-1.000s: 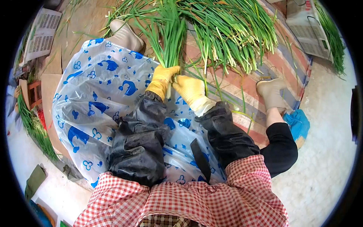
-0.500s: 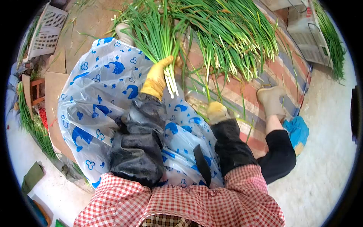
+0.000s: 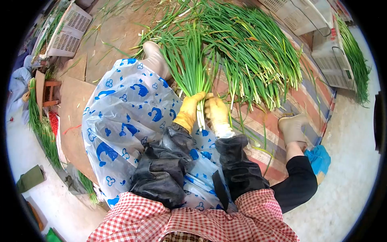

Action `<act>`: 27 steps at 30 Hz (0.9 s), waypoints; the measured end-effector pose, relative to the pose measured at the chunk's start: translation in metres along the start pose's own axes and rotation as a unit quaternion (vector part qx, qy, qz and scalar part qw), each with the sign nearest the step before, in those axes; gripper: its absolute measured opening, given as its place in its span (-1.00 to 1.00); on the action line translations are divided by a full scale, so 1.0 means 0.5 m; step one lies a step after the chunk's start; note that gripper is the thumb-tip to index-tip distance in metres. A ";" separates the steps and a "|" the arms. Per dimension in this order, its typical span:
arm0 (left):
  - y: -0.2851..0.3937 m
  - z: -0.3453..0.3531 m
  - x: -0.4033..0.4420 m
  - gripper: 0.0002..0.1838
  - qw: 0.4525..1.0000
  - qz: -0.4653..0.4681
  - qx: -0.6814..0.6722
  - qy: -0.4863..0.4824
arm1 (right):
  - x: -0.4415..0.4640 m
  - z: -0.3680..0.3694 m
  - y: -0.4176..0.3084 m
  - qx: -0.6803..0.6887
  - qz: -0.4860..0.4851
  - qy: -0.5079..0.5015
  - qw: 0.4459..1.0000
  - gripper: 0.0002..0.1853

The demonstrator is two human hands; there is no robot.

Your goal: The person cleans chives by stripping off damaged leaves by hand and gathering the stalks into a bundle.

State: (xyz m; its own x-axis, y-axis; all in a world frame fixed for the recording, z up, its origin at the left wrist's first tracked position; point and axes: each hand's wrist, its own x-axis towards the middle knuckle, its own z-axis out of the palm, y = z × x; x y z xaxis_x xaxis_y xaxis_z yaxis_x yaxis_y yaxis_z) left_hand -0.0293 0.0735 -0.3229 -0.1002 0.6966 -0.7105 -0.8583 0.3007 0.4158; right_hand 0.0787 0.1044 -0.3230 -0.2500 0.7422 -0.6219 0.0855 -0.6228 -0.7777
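Both my hands wear yellow gloves. My left hand (image 3: pixel 190 109) is wrapped round a bunch of long green stalks (image 3: pixel 191 68), whose white ends stick out below the fist. Close beside it on the right, my right hand (image 3: pixel 216 109) has its fingers bent in against the edge of the bunch; what they pinch, if anything, is too small to tell. A large pile of the same stalks (image 3: pixel 254 56) lies just beyond, on a striped sheet (image 3: pixel 270 133). Under my forearms a clear plastic apron with blue prints (image 3: pixel 121 117) covers my leg.
White crates stand at the upper left (image 3: pixel 69 34) and upper right (image 3: pixel 332 60), the right one holding green stalks. My beige boots (image 3: pixel 156 60) flank the work. More stalks (image 3: pixel 42 133) lie at the left, near another person's sleeve (image 3: pixel 20 82).
My right hand was apart from the bunch half a second ago and is now back beside my left hand. The bunch stays in my left hand. The camera view has shifted.
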 end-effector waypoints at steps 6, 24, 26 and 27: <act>0.014 0.035 0.005 -0.80 0.987 0.148 -0.030 0.060 | -0.011 -0.022 0.080 0.295 0.278 0.033 0.914 -0.57; -0.040 -0.079 0.037 -0.80 0.993 -0.111 -0.027 0.014 | 0.014 -0.082 -0.020 0.198 0.191 -0.142 0.951 -0.70; -0.031 -0.061 0.025 -0.80 0.987 -0.139 -0.065 -0.053 | -0.025 -0.077 0.000 0.185 0.165 -0.170 0.954 -0.69; -0.032 -0.052 0.029 -0.80 0.987 -0.139 -0.065 -0.056 | -0.044 -0.079 0.007 0.170 0.139 -0.195 0.956 -0.67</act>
State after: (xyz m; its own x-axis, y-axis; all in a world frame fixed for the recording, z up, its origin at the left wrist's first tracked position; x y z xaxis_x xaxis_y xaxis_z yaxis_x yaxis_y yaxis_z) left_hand -0.0301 0.0619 -0.3545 0.1988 0.6686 -0.7166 -0.9029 0.4093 0.1314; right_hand 0.1225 0.0954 -0.3157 -0.6091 0.4292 -0.6669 -0.1007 -0.8759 -0.4718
